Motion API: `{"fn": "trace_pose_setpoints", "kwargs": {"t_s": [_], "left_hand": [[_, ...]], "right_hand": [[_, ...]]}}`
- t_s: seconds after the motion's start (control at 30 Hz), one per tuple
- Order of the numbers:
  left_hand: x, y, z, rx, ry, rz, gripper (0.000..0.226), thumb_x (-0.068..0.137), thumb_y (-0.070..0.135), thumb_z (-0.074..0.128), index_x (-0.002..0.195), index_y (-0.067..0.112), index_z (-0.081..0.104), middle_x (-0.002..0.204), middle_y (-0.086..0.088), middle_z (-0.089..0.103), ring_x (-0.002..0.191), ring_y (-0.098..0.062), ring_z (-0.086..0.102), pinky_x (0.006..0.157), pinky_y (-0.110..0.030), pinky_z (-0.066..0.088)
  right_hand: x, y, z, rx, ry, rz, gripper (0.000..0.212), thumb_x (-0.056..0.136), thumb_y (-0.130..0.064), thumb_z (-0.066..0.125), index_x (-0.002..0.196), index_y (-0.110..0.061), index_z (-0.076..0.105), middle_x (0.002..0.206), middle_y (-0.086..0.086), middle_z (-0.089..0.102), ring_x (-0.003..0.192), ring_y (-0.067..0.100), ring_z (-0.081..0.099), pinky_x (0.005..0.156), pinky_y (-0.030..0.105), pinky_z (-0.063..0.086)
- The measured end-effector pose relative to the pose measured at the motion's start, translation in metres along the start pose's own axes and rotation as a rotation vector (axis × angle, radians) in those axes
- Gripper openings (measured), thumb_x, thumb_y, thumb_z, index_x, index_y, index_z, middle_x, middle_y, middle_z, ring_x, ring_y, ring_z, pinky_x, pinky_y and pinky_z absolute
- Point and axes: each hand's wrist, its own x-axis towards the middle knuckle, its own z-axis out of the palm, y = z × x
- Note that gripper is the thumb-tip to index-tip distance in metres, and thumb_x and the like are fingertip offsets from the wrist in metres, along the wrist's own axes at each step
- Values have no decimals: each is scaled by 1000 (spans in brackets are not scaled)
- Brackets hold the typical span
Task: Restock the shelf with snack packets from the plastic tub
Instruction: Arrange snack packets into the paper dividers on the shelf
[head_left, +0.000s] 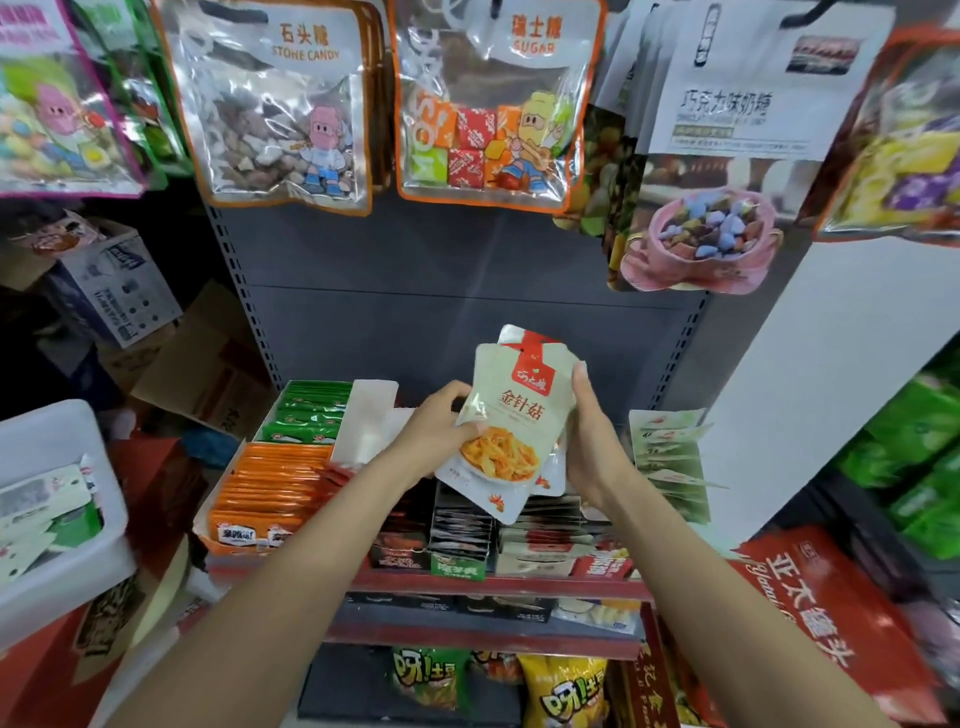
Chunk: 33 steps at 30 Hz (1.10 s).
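Note:
Both hands hold a small stack of pale snack packets (511, 415) with red tabs and an orange food picture, raised above the red-edged shelf (493, 584). My left hand (441, 426) grips the stack's left edge, thumb on the front. My right hand (589, 431) grips its right edge, fingers curled behind. The white plastic tub (57, 525) sits at the lower left with a few pale and green packets inside.
The shelf carries rows of orange packets (270, 483), green packets (311, 410), dark boxed packets (462, 525) and pale packets (670, 457) at the right. Candy bags (280, 114) hang overhead. Cardboard boxes (109, 291) stand at the left, a red carton (821, 608) at the right.

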Motion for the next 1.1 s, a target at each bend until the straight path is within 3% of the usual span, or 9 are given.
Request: {"fn": "trace_pose_setpoints", "kwargs": {"t_s": [0.17,0.27,0.37,0.57,0.77,0.83,0.9,0.97,1.1], "left_hand": [[15,13,30,-7,42,51,11,93,20,58,103,22,53,108,-6,67,100,-23,64,89,-43,51],[23,15,45,9,145,88,5,94,21,55,97,22,52,103,-3,68,94,-21,65,80,-40,53],[26,8,59,-24,158,94,5,95,19,51,99,18,48,107,-2,66,94,-19,64,80,-43,54],[26,-5,82,-200,183,35,24,99,15,43,122,11,38,121,-5,56,106,-18,56,79,-26,51],[24,-26,80,299,248,33,26,93,28,55,115,15,53,118,-1,62,110,-20,55,90,-40,47],[22,-25,72,238,299,70,22,91,22,59,112,14,56,117,0,64,106,-14,56,87,-27,48],[19,-22,65,173,312,101,18,91,16,59,108,12,57,111,1,66,95,-7,57,74,-7,43],[15,-22,59,179,336,146,13,91,15,60,102,10,59,105,1,68,90,-6,58,69,-3,41],[7,-33,56,386,212,152,24,91,18,60,113,7,60,103,-4,67,95,-18,63,80,-23,47]], "right_hand": [[-3,-15,-33,-32,-72,-35,76,79,-63,53,137,-17,42,130,6,59,117,22,59,90,37,53],[1,-16,-47,-344,93,-97,52,80,-25,73,125,-12,50,120,4,65,108,19,63,90,38,53],[10,-9,-50,-409,237,-165,39,81,4,66,115,-11,51,113,5,65,109,22,62,82,30,55],[16,25,-49,-244,253,-204,30,90,0,56,112,-19,53,115,9,66,105,22,64,86,41,55],[10,40,-69,-246,238,-143,34,86,4,61,117,-7,57,111,14,68,102,30,66,85,44,55],[10,40,-70,-291,221,-138,31,84,5,62,112,-9,60,110,13,69,102,28,66,86,43,55],[11,41,-67,-313,215,-152,32,83,6,63,110,-10,62,109,12,69,101,24,67,85,38,56],[12,41,-64,-326,219,-160,33,82,8,64,112,-6,62,106,10,69,96,16,68,81,30,57],[12,46,-66,-611,220,-76,26,82,7,64,105,-4,63,95,4,67,87,11,66,68,10,51]]}}
